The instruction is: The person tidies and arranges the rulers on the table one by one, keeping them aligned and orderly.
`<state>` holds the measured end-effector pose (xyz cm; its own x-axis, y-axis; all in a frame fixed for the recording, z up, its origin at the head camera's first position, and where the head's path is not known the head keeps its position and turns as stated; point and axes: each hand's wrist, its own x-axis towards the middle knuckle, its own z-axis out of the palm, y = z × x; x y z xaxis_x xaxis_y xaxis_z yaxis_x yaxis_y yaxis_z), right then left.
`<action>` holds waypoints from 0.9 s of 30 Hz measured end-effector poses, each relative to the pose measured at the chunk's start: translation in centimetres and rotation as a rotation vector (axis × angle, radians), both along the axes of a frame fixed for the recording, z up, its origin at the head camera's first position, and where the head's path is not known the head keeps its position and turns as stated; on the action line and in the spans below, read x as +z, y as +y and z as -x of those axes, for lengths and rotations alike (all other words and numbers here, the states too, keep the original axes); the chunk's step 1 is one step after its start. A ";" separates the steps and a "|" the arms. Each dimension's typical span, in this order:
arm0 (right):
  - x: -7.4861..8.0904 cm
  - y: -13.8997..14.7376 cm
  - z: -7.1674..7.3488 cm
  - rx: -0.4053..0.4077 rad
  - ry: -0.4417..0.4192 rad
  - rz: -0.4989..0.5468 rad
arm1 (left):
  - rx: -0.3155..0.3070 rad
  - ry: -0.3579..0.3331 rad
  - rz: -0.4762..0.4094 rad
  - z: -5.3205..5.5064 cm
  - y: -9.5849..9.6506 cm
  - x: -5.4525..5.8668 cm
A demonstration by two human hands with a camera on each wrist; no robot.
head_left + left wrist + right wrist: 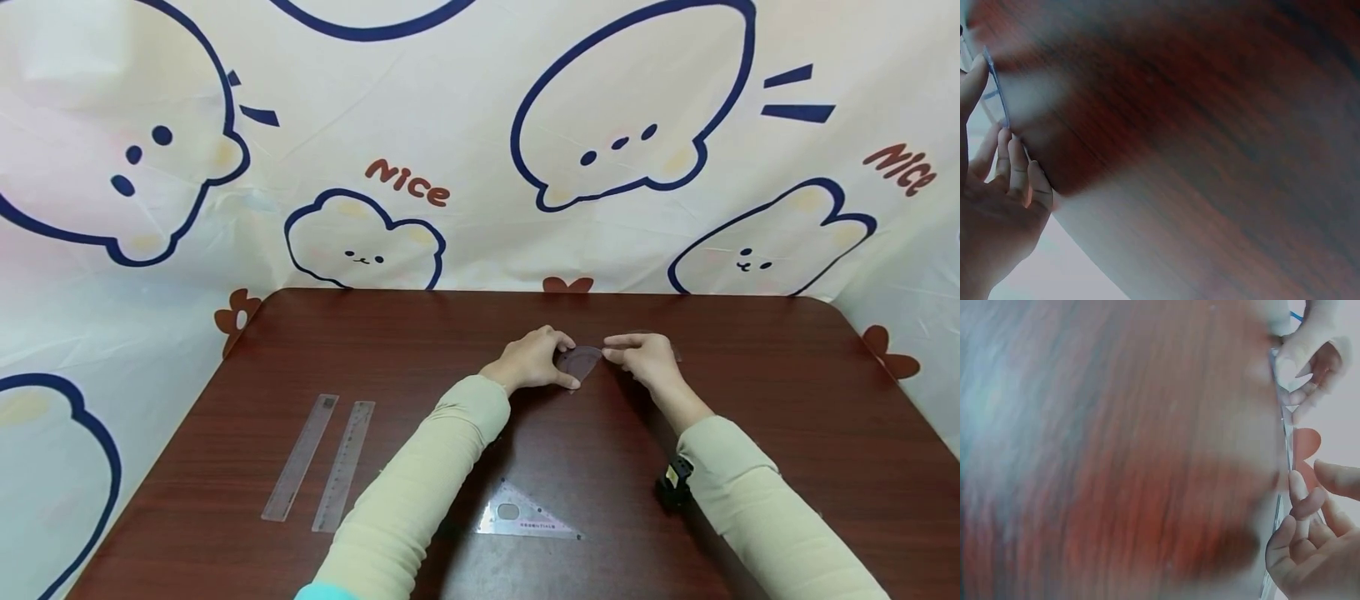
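Note:
My left hand (534, 360) pinches a small clear protractor (580, 364) between thumb and fingers near the far side of the table. In the left wrist view the protractor (999, 94) appears nearly edge-on, spanning thumb and fingertips. On its other side, my right hand (647, 360) has its fingertips right at the protractor's right corner. The right wrist view shows the right thumb (1338, 480) held apart from the fingers. Behind the right hand lies another clear plastic piece (678, 353), mostly hidden by that hand.
Two clear rulers (300, 458) lie side by side at the left of the brown table (787, 400). A clear triangular set square (536, 518) lies near the front, between the forearms. A patterned cloth (480, 125) hangs behind the table's far edge.

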<state>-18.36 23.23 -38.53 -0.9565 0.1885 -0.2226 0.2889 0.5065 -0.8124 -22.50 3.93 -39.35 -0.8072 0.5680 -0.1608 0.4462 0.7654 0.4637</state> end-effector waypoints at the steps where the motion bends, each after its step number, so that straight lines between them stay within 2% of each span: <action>1: 0.0 0.0 0.0 -0.011 -0.018 0.027 | 0.001 -0.006 -0.006 0.0 0.0 0.0; 9: 0.3 0.1 0.3 0.006 -0.098 0.118 | -0.024 -0.020 -0.051 0.2 0.4 0.1; 15: 0.1 0.1 0.2 0.040 -0.084 0.072 | -0.032 -0.034 -0.077 -0.2 0.5 0.1; 20: 0.0 -0.4 0.1 0.054 -0.037 0.025 | 0.023 -0.070 -0.098 -0.5 0.1 0.0; 23: 0.1 -0.6 0.1 0.047 -0.027 0.028 | 0.064 -0.106 -0.129 -0.7 -0.3 0.1; 27: 0.5 -0.7 0.0 0.019 -0.017 0.039 | 0.088 -0.151 -0.182 -0.9 -0.6 0.2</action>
